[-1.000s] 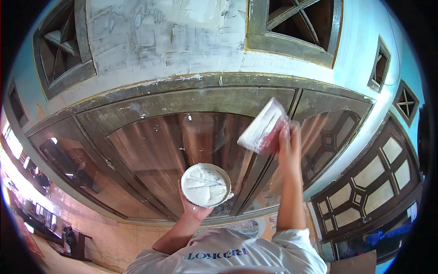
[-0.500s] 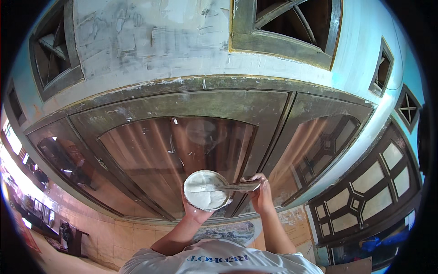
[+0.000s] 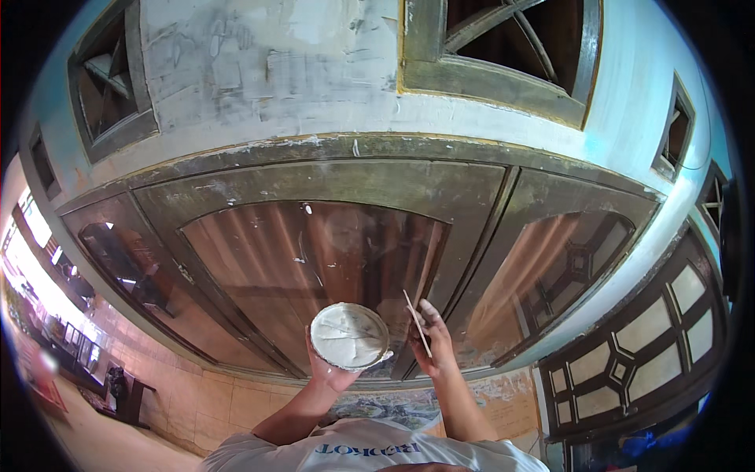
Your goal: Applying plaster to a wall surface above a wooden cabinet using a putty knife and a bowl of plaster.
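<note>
A round container of white paste (image 3: 349, 334) sits in my left hand (image 3: 325, 368), which is wrapped round its side and underside. Just to the right, my right hand (image 3: 430, 338) grips a flat scraper (image 3: 417, 322), now seen nearly edge-on and apart from the container. Behind both hands is a dark wooden frame (image 3: 330, 179) with arched glass panes (image 3: 275, 259) and reddish curtains showing through. White specks and smears mark the wood and glass. Above it, the wall (image 3: 267, 63) carries patchy white and grey coating.
Small wooden vent openings (image 3: 503, 47) are set in the wall above. A dark paneled door (image 3: 637, 338) stands at the right, with blue things below it. At the lower left are a tiled floor (image 3: 197, 397), dark furniture (image 3: 118, 397) and a bright opening.
The scraper came down from high on the right into the container, then lifted out and turned upright beside it. The container stays in my left hand, slightly lower than at first.
</note>
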The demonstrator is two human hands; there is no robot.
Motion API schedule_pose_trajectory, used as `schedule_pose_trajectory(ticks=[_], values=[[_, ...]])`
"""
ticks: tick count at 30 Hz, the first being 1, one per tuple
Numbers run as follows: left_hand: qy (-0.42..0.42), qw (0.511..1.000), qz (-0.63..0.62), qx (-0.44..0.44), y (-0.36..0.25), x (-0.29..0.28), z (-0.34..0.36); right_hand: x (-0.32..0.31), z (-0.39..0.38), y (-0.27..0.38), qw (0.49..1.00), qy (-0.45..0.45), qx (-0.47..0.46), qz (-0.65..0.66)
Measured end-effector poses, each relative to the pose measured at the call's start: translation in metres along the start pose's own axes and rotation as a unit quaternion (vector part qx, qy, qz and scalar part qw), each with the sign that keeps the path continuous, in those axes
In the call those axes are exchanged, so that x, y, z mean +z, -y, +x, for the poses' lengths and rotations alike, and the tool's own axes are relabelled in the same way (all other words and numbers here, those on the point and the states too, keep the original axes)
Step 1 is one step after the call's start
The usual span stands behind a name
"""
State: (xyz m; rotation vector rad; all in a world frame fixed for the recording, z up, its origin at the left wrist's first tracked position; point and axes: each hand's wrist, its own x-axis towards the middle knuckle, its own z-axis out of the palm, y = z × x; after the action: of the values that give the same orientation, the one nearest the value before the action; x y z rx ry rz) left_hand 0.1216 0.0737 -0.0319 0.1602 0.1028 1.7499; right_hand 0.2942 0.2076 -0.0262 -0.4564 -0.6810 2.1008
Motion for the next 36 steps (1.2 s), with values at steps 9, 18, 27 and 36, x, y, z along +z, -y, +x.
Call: schedule_pose_trajectory(ticks=[9, 18, 27, 36], values=[[-0.006, 1.000, 0.006, 0.010, -0.024, -0.003, -0.008, 0.038, 0.026, 0.014, 0.990, 0.004, -0.006, -0.139], [-0.007, 0.988, 0.114, 0.100, -0.056, 0.029, -0.020, 0.285, 0.072, 0.240, 0.792, 0.002, -0.564, -0.233], [0.002, 0.999, 0.001, 0.043, -0.090, 0.005, -0.023, 0.435, 0.125, 0.340, 0.497, -0.129, -0.708, -0.485], [-0.009, 0.999, -0.031, 0.031, -0.103, 0.004, -0.020, 0.475, 0.120, 0.356, 0.466, -0.145, -0.702, -0.518]])
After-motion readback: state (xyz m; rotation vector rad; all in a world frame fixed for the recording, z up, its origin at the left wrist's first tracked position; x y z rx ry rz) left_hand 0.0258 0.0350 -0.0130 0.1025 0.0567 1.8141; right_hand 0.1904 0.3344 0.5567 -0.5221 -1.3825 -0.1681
